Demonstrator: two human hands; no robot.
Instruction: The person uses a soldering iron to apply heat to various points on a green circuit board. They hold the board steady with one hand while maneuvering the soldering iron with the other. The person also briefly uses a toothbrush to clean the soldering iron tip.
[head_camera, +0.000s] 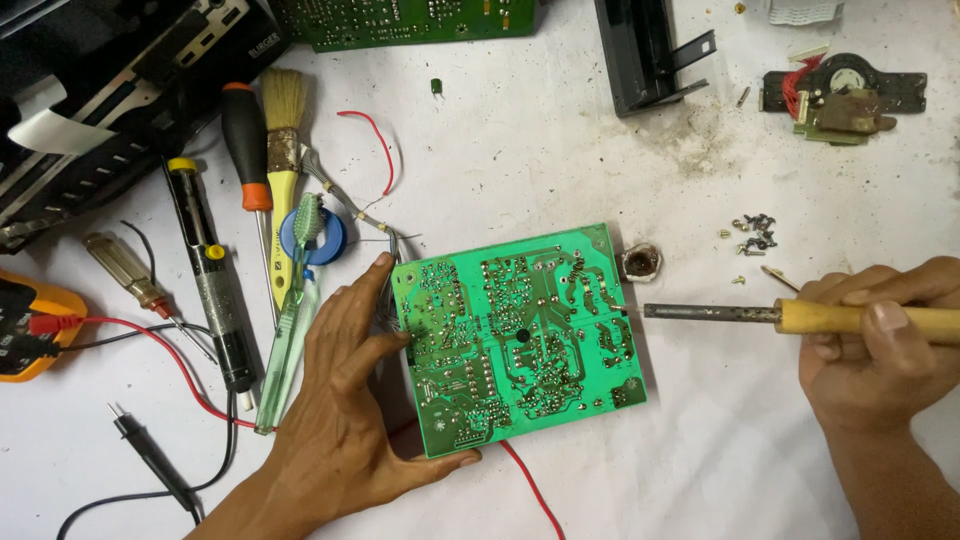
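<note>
A green circuit board (520, 335) lies solder side up in the middle of the white table. My left hand (345, 390) rests flat against its left edge, thumb along the lower edge and fingers spread at the upper left corner. My right hand (880, 335) grips the yellow wooden handle of a soldering iron (760, 315). The iron lies level, its dark metal tip touching the right edge of the board. A small round pot of flux (640, 262) stands just beyond the board's upper right corner.
Left of the board lie a toothbrush (290, 320), a blue solder reel (325, 240), a paintbrush (283, 150), screwdrivers, a desoldering pump (210, 275) and an orange multimeter (30, 325) with red and black probe leads. Loose screws (755, 232), a black bracket and a motor part sit upper right.
</note>
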